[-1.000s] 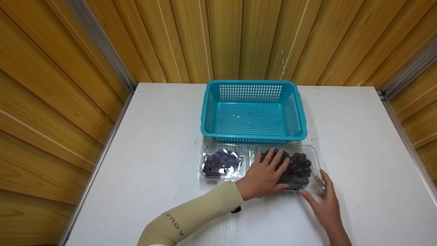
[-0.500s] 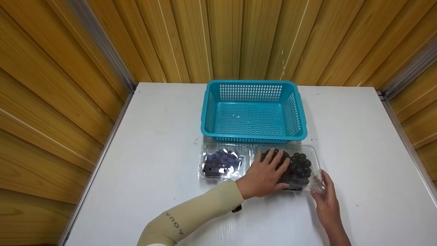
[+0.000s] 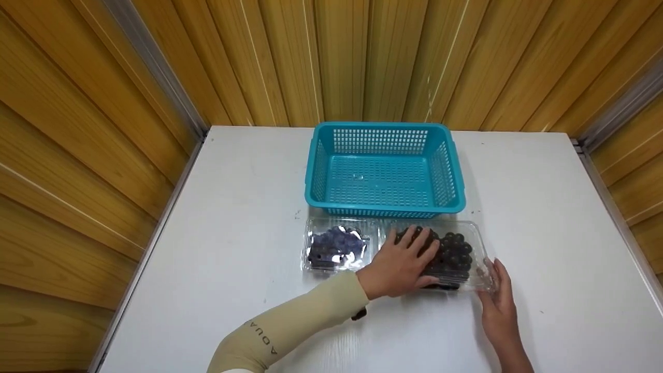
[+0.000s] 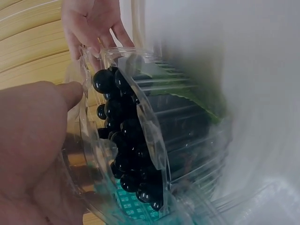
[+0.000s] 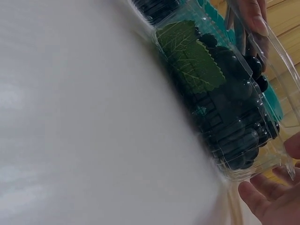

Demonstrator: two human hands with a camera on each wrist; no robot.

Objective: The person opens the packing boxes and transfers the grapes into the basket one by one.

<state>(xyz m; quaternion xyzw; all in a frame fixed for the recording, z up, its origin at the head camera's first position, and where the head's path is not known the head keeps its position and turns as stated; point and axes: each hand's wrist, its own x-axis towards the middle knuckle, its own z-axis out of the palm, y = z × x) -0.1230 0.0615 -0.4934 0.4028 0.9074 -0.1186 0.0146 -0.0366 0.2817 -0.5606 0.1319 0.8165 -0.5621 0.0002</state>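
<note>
A clear plastic clamshell box (image 3: 477, 239) holds a bunch of dark grapes (image 3: 457, 253); a green leaf (image 5: 191, 58) shows through its wall in the right wrist view. My left hand (image 3: 400, 265) rests on the lid with its fingers spread straight. At the near right corner, my right hand (image 3: 500, 313) pinches the rim between thumb and fingers. Both wrist views show a gap between lid and tray along the near side. Left of it, touching or nearly so, lies a second clear box (image 3: 339, 247) with dark purple-blue fruit, its lid bright with glare.
Directly behind the boxes stands a turquoise plastic basket (image 3: 383, 211) with nothing in it. All of it is on a white table (image 3: 248, 217), walled by yellow wood-look panels (image 3: 342, 62). A beige sleeve (image 3: 295, 321) covers my left forearm.
My right hand has shifted slightly right along the box's corner, its thumb drawing in from the front edge to the corner. The left hand stays on the lid.
</note>
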